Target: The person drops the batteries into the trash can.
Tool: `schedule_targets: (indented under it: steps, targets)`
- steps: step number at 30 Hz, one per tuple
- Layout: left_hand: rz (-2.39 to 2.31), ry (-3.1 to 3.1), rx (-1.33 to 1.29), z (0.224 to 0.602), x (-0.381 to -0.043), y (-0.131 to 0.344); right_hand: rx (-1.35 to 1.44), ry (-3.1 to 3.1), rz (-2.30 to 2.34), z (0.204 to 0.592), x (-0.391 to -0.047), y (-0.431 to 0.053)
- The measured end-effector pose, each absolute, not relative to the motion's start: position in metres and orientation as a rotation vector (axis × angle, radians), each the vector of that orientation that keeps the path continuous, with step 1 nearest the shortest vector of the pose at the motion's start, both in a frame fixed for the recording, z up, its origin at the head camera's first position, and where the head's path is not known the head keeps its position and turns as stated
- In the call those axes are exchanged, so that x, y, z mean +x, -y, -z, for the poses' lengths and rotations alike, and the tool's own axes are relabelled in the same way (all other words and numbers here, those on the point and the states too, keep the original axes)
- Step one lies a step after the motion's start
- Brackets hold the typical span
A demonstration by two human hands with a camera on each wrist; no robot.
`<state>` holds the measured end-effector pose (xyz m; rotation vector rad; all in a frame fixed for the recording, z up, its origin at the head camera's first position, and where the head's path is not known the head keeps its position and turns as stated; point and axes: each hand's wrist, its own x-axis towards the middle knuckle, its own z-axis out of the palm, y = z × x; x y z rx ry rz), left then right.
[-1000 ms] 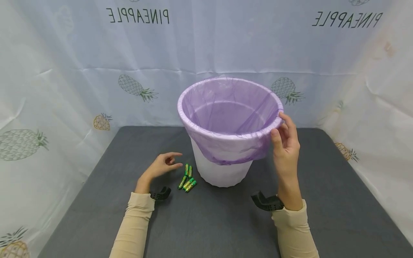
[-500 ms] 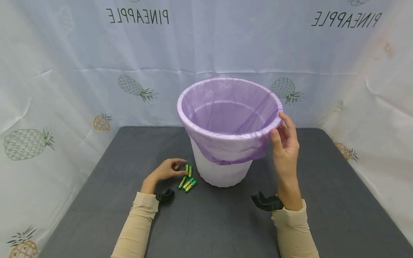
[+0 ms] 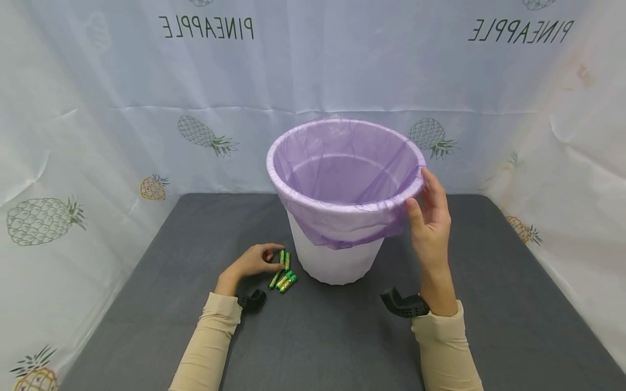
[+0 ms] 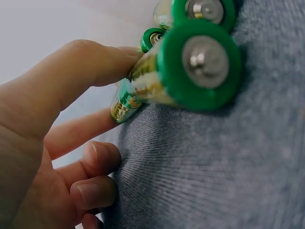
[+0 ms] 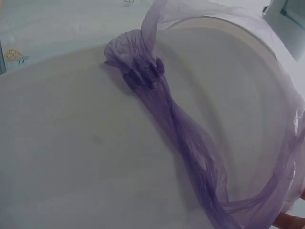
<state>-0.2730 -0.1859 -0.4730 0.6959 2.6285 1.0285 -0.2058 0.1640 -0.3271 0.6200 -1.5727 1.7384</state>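
Note:
Several green-and-gold batteries lie on the dark table left of a white trash bin (image 3: 337, 266). My left hand (image 3: 253, 260) has its thumb and index finger at opposite ends of one battery (image 3: 282, 256); its other fingers are curled. In the left wrist view, a nearer battery (image 4: 200, 67) partly covers that grip. A purple trash bag (image 3: 342, 231) lines the bin and folds down over its rim. On the right side, my right hand (image 3: 432, 231) grips the bagged rim between thumb and fingers. Bunched purple film (image 5: 190, 148) fills much of the right wrist view.
The dark cloth-covered table (image 3: 332, 342) stretches in front of the bin and to both sides. Behind it hangs a white curtain (image 3: 313, 65) printed with pineapples. Each wrist carries a black mount, such as the right one (image 3: 405, 304).
My left hand has moved right to the batteries, and its thumb and index finger have closed in on one. The right hand stays on the rim.

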Motion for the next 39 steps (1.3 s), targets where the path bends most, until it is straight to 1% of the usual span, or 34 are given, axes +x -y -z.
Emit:
schedule_targets:
  steps: [11,20,32,39]
  targets:
    - [-0.989,-2.678,0.695,0.471,-0.273,0.187,0.648,1.535,-1.801,0.328,-0.208,-0.164]
    - [-1.043,-2.682,0.671,0.468,-0.273,0.191,0.632,1.489,-1.893,0.326,-0.205,-0.165]
    - [-1.150,-2.657,0.651,0.465,-0.272,0.197,0.646,1.517,-1.823,0.329,-0.207,-0.165]
    - [-1.222,-2.682,0.650,0.458,-0.270,0.201,0.623,1.547,-1.817,0.330,-0.207,-0.165]
